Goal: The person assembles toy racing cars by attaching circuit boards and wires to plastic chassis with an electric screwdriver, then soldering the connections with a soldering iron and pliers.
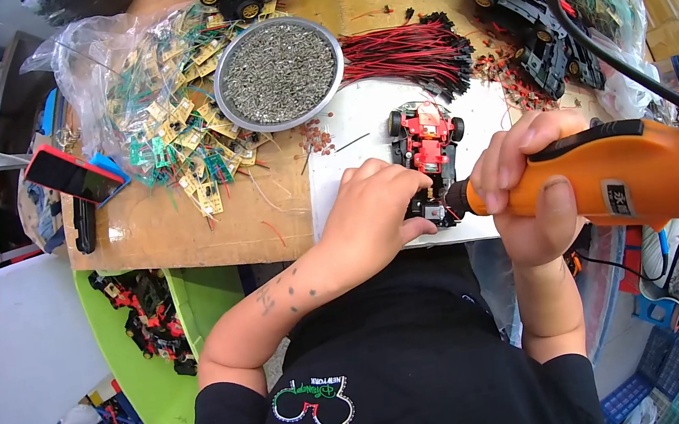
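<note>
A small red and black toy car chassis (428, 143) lies on a white board (355, 138) at the table's near edge. My left hand (375, 211) grips its near end, with the index finger and thumb against its left side. In my right hand (530, 182) is an orange electric screwdriver (617, 172), held level with its dark tip pointing left. The tip meets the chassis's near right side, close to my left fingertips; the exact contact spot is too small to make out.
Beyond the board stand a round metal bowl of screws (278, 71) and a bundle of red and black wires (407, 50). Circuit boards (190, 138) are heaped at left near a phone (71, 173). A black cable (585, 22) arches at right; a green bin (141, 359) sits below left.
</note>
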Available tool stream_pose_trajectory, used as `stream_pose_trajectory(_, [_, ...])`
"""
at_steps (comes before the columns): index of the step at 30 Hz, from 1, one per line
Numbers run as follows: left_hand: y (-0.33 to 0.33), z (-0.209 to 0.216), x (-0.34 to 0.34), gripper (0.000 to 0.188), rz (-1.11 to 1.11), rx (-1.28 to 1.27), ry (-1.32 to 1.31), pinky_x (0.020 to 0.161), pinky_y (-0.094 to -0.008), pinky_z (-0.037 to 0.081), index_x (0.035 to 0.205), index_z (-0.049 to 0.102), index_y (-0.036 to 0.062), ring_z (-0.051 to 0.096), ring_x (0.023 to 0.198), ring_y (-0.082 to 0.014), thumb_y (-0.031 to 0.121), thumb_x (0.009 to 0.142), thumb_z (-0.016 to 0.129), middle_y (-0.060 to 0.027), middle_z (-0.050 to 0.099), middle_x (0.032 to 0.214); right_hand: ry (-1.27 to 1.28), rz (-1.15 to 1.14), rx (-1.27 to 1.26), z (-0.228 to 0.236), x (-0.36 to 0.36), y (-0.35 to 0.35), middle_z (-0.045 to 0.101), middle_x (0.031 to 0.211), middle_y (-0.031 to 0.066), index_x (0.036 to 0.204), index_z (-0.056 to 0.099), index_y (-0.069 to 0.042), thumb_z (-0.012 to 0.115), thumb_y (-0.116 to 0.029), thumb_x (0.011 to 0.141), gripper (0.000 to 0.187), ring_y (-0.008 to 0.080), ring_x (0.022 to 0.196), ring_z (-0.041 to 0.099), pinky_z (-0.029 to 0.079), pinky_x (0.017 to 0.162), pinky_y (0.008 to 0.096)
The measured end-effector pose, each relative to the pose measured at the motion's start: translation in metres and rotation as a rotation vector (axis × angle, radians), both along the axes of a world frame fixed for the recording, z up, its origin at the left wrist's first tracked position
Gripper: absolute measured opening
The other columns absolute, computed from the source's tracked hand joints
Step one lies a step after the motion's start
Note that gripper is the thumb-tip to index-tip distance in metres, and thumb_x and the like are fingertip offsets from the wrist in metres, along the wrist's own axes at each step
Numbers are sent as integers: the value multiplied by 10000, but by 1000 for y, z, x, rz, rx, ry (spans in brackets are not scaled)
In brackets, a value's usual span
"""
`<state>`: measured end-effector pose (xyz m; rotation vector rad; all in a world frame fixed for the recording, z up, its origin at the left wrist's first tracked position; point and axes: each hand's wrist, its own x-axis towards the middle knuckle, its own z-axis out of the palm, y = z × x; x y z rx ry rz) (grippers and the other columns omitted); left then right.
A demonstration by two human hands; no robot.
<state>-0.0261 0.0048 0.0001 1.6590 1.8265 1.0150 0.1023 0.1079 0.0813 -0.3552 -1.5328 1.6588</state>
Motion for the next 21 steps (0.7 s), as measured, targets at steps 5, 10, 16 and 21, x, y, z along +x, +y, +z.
stream_pose_trajectory(5, [-1,-6,0,479,-30,-6,-6,894,-409,480,1084,640,74,603,1003,-310,166,671,865,-79,666,991,21,-1,6,-11,-2,1,485,798,44,1075,452,-79,650,-420,928,420,119,566,474,399,532,258])
stream_pose_trajectory(10, [-2,-12,3,453,-6,24,-86,857,-391,502,1066,631,71,609,977,-299,138,679,856,-76,667,980,8,52,26,-18,-3,2,486,793,44,1039,449,-81,652,-422,928,412,114,552,462,404,511,262])
stream_pose_trajectory(16, [-3,-9,9,465,45,9,-101,850,-387,504,1069,626,73,611,968,-292,144,674,861,-69,674,976,-6,53,11,-19,-3,4,476,779,40,1064,466,-68,654,-403,931,408,112,548,459,407,514,270])
stream_pose_trajectory(21, [-5,-12,9,400,59,82,-64,863,-385,485,1013,653,84,603,959,-282,155,679,860,-51,671,967,133,31,-70,-1,-4,5,501,761,45,1113,460,-30,695,-364,923,450,119,556,486,439,532,272])
